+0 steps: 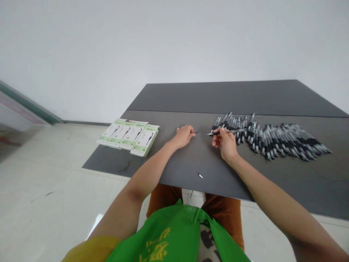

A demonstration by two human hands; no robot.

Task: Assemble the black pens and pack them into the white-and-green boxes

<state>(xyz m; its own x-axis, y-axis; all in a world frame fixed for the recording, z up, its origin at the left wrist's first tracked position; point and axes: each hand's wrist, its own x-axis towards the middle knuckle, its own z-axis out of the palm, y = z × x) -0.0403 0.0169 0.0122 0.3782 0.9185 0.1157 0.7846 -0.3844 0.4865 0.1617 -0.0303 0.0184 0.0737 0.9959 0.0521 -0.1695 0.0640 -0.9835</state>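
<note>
My right hand (225, 142) pinches a pen (231, 131) with a clear barrel and black grip. Its bare tip points left, toward my other hand, and its back end reaches over the pile. My left hand (184, 136) rests low over the table with its fingers closed on a small dark piece (196, 132); most of it is hidden, so its kind is unclear. A gap lies between that piece and the pen tip. Nearer the table's front edge lies a small black-and-white piece (200, 175) that looks like a pen cap. Many similar pens (283, 142) lie in a row to the right.
Several white-and-green boxes (125, 134) printed with a pen picture lie side by side on the left of the dark grey table (177, 167). A white wall (174, 40) stands behind the table. The table's front edge runs just before my body.
</note>
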